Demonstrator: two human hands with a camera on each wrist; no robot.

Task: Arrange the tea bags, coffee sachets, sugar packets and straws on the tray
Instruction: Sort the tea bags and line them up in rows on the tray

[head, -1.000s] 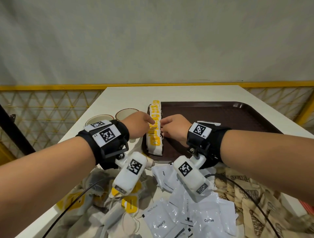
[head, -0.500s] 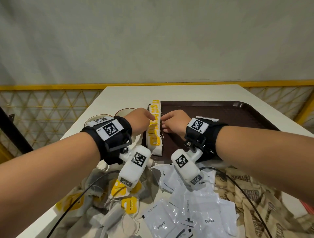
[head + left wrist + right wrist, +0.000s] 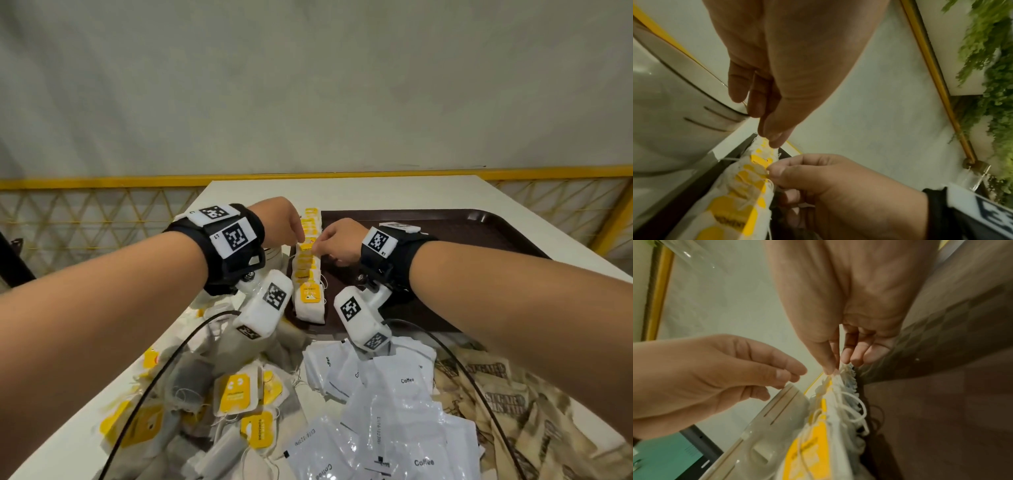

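Saw three loose heaps at the near edge of the white counter [image 3: 376, 192]: yellow-tagged tea bags [image 3: 236, 394] to the left, white coffee sachets [image 3: 404, 411] in the middle, brown sugar packets [image 3: 507, 387] to the right. Noted two black cables [image 3: 164, 370] trailing over the heaps.

Beyond the heaps, found a dark brown tray [image 3: 479, 236] lying flat on the counter, with a row of tea bags [image 3: 306, 291] packed overlapping along its left edge and running away from the viewer. Found both hands meeting over the middle of that row. Saw the right grip [image 3: 337, 240] closed to a pinch, thumb and forefinger nipping the top edge of one bag in the row, the other fingers curled beneath. Saw the left grip [image 3: 279, 219] pointing down with its fingers close together and the tips touching the top of the row; could not tell whether anything was caught between them. Made out a pale cup [image 3: 674, 97] just left of the tray, close to the left hand.

Farther off, saw bare counter behind the tray, then a yellow lattice railing [image 3: 85, 219] and a plain pale wall [image 3: 308, 85]. Caught green foliage [image 3: 986, 65] past the rail in the left wrist view.
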